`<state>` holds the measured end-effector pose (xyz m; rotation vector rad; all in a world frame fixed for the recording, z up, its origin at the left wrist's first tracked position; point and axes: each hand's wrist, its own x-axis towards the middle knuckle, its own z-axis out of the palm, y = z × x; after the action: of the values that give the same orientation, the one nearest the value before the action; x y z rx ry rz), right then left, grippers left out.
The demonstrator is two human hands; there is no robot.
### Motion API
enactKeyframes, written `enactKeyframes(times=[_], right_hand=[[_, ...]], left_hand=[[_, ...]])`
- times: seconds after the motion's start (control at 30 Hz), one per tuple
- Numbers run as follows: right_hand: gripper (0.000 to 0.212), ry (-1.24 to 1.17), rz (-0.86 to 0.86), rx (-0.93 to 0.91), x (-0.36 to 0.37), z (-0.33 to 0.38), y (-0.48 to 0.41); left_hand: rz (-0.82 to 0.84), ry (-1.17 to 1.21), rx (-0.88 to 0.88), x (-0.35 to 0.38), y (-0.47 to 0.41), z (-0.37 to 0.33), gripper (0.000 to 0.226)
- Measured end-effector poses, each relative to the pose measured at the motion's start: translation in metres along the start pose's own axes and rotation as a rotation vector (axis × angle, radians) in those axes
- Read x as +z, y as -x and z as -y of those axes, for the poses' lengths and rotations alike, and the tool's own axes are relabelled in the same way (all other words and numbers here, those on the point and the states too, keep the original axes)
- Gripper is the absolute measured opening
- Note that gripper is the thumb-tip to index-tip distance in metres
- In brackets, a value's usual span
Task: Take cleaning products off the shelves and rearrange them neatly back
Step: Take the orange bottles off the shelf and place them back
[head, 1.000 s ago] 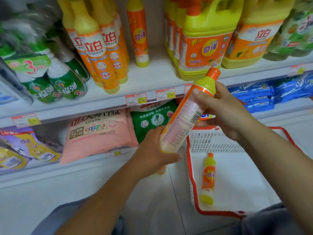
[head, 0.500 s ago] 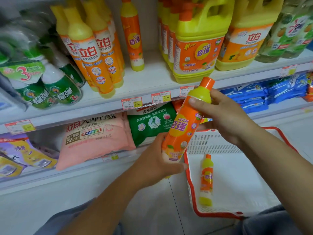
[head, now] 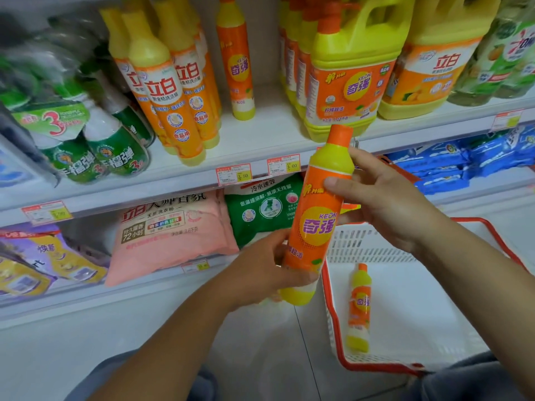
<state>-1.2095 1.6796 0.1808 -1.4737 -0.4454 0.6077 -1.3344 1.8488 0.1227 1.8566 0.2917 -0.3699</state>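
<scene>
My left hand [head: 260, 273] gripped the base of the tall orange plastic bottle with a yellow-green shoulder and orange cap [head: 315, 221], while my right hand [head: 385, 204] held its upper part, thumb across the label; it stood almost upright in the air. Just beside it sat a white plastic basket with a red rim [head: 328, 287], a smaller-looking matching bottle [head: 359, 308] lying inside. Behind my hands lay a soft pink bag [head: 170, 235] and a green bag [head: 260, 209]. Farther up, on the white upper shelf [head: 269, 140], a lone orange bottle [head: 236, 62] stood near a big yellow handled jug [head: 347, 76]
</scene>
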Motion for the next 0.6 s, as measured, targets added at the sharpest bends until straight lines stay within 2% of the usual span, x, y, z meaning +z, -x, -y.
enactKeyframes(times=[0.07, 0.17, 0.27, 0.33, 0.43, 0.5, 0.6], right_hand=[[0.059, -0.007, -0.007, -0.006, 0.006, -0.004, 0.001], [0.063, 0.028, -0.015, -0.038, 0.021, -0.017, 0.005], [0.065, 0.107, -0.022, -0.064, 0.037, -0.037, 0.014], [0.064, 0.13, 0.026, -0.043, 0.043, -0.047, 0.017], [0.061, 0.171, 0.193, 0.096, 0.042, -0.06, 0.017], [0.062, 0.305, 0.247, 0.167, 0.036, -0.078, 0.014], [0.063, 0.676, 0.147, 0.245, 0.016, -0.128, 0.011]], left_hand=[[-0.042, 0.004, 0.02, 0.0, 0.0, -0.001, 0.069], [-0.225, 0.041, 0.105, -0.002, 0.0, -0.006, 0.075], [-0.365, 0.001, 0.175, -0.002, 0.003, -0.005, 0.069], [-0.391, -0.054, 0.196, -0.001, 0.007, 0.003, 0.065], [-0.364, -0.027, 0.144, 0.003, 0.008, 0.028, 0.069], [-0.349, -0.024, 0.062, 0.011, 0.004, 0.052, 0.072], [-0.377, -0.01, -0.051, 0.032, -0.003, 0.099, 0.066]])
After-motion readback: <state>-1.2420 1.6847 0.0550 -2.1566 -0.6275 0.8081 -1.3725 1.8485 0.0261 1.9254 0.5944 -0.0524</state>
